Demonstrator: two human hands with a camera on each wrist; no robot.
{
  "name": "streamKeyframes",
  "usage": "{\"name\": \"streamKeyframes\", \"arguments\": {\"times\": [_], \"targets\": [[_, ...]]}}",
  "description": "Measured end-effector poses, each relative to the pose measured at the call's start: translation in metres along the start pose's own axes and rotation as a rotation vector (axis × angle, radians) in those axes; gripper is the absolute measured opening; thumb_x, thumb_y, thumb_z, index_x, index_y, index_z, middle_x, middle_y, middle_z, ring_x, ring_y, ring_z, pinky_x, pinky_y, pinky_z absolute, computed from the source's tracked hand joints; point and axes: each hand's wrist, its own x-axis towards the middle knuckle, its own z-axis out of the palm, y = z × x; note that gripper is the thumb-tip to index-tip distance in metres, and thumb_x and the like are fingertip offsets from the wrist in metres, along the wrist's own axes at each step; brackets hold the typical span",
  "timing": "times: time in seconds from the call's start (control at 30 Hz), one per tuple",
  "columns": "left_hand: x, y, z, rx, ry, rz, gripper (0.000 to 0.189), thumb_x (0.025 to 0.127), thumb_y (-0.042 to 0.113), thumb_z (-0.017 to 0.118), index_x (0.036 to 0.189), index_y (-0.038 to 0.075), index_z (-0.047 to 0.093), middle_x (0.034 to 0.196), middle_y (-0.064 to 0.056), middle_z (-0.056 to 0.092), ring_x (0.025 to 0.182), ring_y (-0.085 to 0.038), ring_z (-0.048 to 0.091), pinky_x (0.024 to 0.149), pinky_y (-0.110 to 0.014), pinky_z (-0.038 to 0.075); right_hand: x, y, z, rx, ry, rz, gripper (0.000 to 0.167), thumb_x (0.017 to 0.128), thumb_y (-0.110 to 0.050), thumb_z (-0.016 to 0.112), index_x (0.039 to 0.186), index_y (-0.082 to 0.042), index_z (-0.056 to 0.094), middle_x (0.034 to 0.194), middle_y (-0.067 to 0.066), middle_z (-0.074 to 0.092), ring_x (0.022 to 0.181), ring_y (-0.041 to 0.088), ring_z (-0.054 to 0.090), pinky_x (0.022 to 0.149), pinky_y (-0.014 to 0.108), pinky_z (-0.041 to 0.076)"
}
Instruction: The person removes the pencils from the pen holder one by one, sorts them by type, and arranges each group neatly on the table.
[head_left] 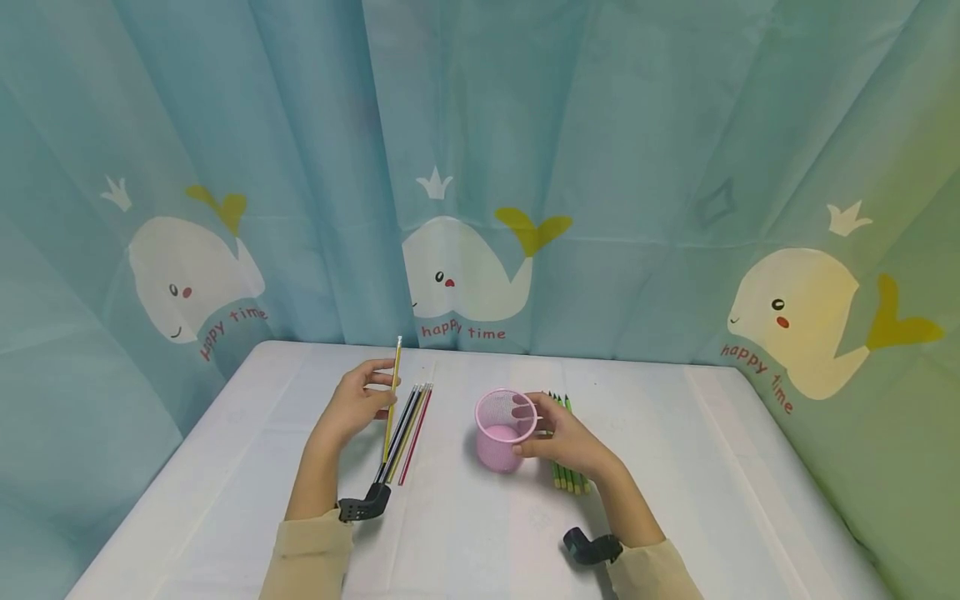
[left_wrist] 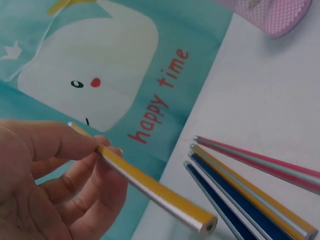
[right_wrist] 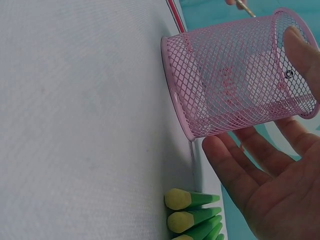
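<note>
My left hand point(head_left: 358, 402) pinches a yellow-and-silver striped pencil point(left_wrist: 155, 190) between thumb and fingers, raised over the left part of the table. Below it lie several striped pencils, with a red one point(head_left: 415, 437) at their right side and dark blue ones point(left_wrist: 225, 200) nearer the hand. A pink mesh pencil cup point(head_left: 498, 454) stands upright at the middle, its inside showing no pencils. My right hand point(head_left: 566, 437) holds this cup from the right, thumb at the near side and fingers round the far side. Several green pencils point(right_wrist: 192, 199) lie beneath that hand.
The white table point(head_left: 480, 542) backs onto a blue-green curtain point(head_left: 630, 275) printed with whales. Black wrist camera mounts point(head_left: 367, 504) extend from both wrists, the left one overlapping the lower ends of the striped pencils in the head view.
</note>
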Motion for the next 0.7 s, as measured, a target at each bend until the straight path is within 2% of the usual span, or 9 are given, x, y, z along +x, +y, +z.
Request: {"name": "streamKeyframes", "arguments": {"times": [0.2, 0.5, 0.7], "targets": [[0.001, -0.004, -0.001, 0.058, 0.001, -0.016, 0.053, 0.093, -0.003, 0.056, 0.144, 0.001, 0.046, 0.127, -0.027, 0.056, 0.101, -0.038, 0.065, 0.071, -0.035, 0.061, 0.000, 0.001, 0.000, 0.007, -0.011, -0.013, 0.071, 0.081, -0.014, 0.081, 0.142, -0.005, 0.046, 0.139, 0.022, 0.053, 0.124, 0.041, 0.055, 0.103, 0.046, 0.050], [0.004, -0.014, 0.001, 0.207, 0.017, -0.061, 0.051, 0.091, -0.003, 0.056, 0.141, -0.001, 0.049, 0.120, -0.025, 0.060, 0.088, -0.027, 0.067, 0.066, -0.034, 0.060, 0.000, 0.002, 0.000, 0.006, -0.012, -0.014, 0.071, 0.081, -0.013, 0.082, 0.142, -0.006, 0.046, 0.139, 0.022, 0.053, 0.124, 0.040, 0.056, 0.102, 0.047, 0.050], [0.005, -0.023, 0.003, 0.290, -0.001, -0.081, 0.049, 0.090, -0.003, 0.058, 0.139, -0.004, 0.052, 0.118, -0.025, 0.061, 0.079, -0.022, 0.066, 0.063, -0.032, 0.058, 0.000, 0.002, 0.000, 0.009, -0.014, -0.014, 0.071, 0.081, -0.014, 0.082, 0.142, -0.006, 0.046, 0.140, 0.022, 0.053, 0.124, 0.040, 0.055, 0.103, 0.048, 0.049]]}}
